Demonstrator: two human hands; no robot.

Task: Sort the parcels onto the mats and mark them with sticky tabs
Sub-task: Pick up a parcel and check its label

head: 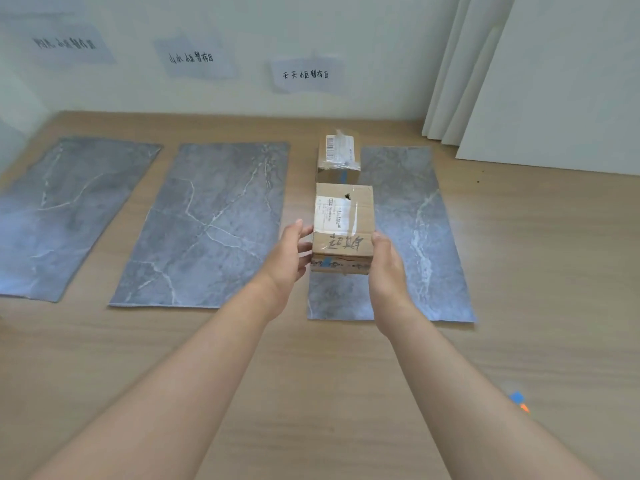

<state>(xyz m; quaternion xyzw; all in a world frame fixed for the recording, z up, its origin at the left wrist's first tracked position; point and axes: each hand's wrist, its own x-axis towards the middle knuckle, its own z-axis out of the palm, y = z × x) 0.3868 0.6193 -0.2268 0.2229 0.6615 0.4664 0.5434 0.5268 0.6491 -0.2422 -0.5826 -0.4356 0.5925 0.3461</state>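
Observation:
A brown cardboard parcel (343,226) with a white label and black handwriting sits between my hands over the left part of the right grey marble mat (415,237). My left hand (290,254) grips its left side and my right hand (387,268) grips its right side. A blue tab shows on the parcel's near face. Behind it a smaller taped parcel (337,157) stands at the far left corner of the same mat, also with a blue tab. The middle mat (207,223) and the left mat (65,209) carry nothing.
Three paper signs with handwriting hang on the wall, one behind each mat; the right one (306,75) is above the parcels. White boards (554,81) lean at the back right. Blue and orange sticky tabs (518,400) lie on the wooden floor at right.

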